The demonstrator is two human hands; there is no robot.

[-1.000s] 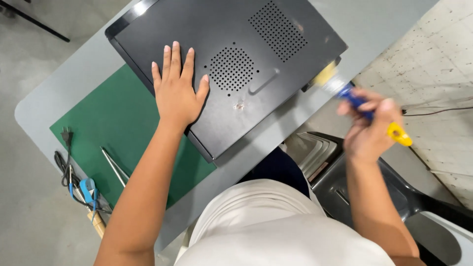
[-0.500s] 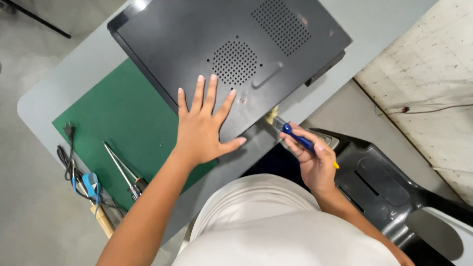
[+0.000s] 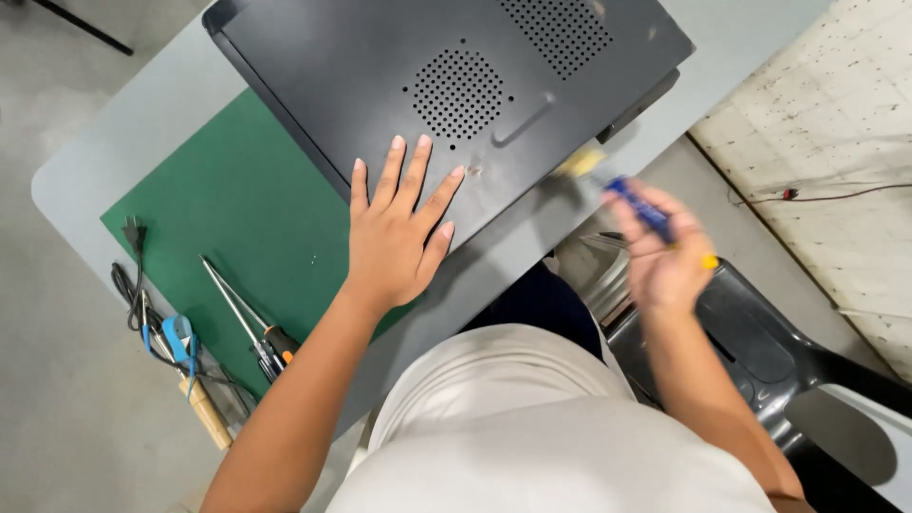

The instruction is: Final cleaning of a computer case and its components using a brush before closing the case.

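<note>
Left hand (image 3: 394,237) flat, fingers spread, on black metal computer case (image 3: 456,85); right hand (image 3: 665,256) grasping blue-handled brush (image 3: 635,204).

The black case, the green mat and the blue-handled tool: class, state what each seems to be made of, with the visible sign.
Black case: probably painted sheet metal; matte, with punched vent holes and crisp folded edges.
Green mat: likely rubber or vinyl; flat, dull, uniform colour.
Blue-handled tool in the right hand: the grip looks like plastic; motion blur leaves its tip unclear.
</note>
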